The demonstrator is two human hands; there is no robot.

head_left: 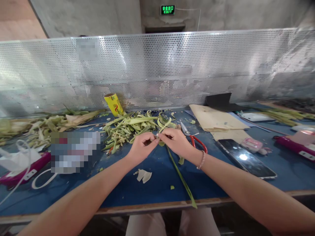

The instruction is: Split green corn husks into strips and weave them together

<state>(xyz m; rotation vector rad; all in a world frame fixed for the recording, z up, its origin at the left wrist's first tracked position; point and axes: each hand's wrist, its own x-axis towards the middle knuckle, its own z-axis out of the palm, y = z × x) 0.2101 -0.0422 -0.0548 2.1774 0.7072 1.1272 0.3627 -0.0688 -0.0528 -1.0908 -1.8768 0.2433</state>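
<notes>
Both my hands meet above the middle of the blue table, fingertips pinched together. My left hand (pixel 144 144) and my right hand (pixel 176 141) close on the upper end of a long green plant stem (pixel 180 175). Its lower part hangs down to the right and ends past the table's front edge. A tiny pale bit shows between the fingertips; I cannot make out what it is. Just behind lies a heap of green plant trimmings (pixel 133 124). Red-handled scissors (pixel 197 141) rest beside my right wrist, partly hidden by it.
A yellow cardboard tube (pixel 114 104) leans against the perforated metal screen (pixel 157 72). To the right lie a phone (pixel 246 159), a pink case (pixel 251 144) and brown paper (pixel 216 118). Pale scraps (pixel 143 176) are in front. Purple power strips (pixel 295 147) flank both sides.
</notes>
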